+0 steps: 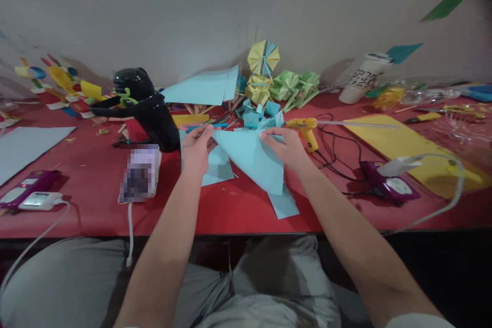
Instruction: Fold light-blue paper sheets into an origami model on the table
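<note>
Near to far; lower centre, bare red desk [238,218]; next, a blue strip [283,205] poking out under the folded blue sheet [255,159]; just left of that, flat blue paper [220,166] on the desk; mid-frame, folded sheet between both hands; pinching its left corner with the left hand [197,148], thumb against fingers; pinching its top edge with the right hand [283,146], thumb mostly hidden, can't tell exactly where; key relation: from the left grip, stretches rightward and down the frame, long slanted edge going from the pinched corner to the low tip right of centre; lies mostly below and left of the right grip, so bulk nearer the right hand; farther, yellow glue gun [306,128] just beyond the right hand; behind, small blue folded pieces [253,118]; upper centre, yellow-and-blue paper figure [263,56] near the wall [192,15]
</note>
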